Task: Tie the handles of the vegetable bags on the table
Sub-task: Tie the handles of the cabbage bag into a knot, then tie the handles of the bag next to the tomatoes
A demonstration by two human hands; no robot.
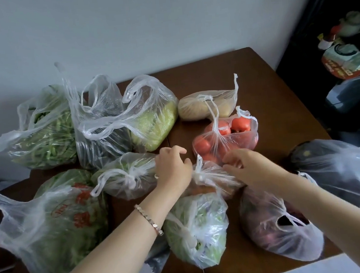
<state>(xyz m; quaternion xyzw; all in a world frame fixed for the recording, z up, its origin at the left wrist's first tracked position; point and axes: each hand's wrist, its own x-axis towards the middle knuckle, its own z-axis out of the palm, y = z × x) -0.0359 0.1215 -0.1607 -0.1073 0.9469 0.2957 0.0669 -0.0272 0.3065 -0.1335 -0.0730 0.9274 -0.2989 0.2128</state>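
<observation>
Both hands sit over a small bag [214,177] at the middle of the table [270,95]. Left hand [173,166] is curled narrow beside the bag's knot [198,172]; right hand [244,165] rests on the plastic just right of it, fingers bent. Whether either hand actually pinches plastic cannot be told.

Progress, judged from how the bags lie:
- Knotted: the small bag under the hands, the leafy bag [127,175] left of it, the greens bag [195,230] near the front edge, the tomato bag [226,140], the potato bag [207,106].
- Handles loose: the green bean bag [43,137], the clear bag [98,127] next to it, the cabbage bag [152,119], the big printed bag [57,227] at front left.
- The reddish bag [279,223] and the dark bag [344,168] at right look unknotted (loops gape open).

So roughly half remains.

Unclear: the small bag's contents are covered by the hands. The dark bag and the printed bag run past the frame edges. Clutter at upper right is blurred.
</observation>
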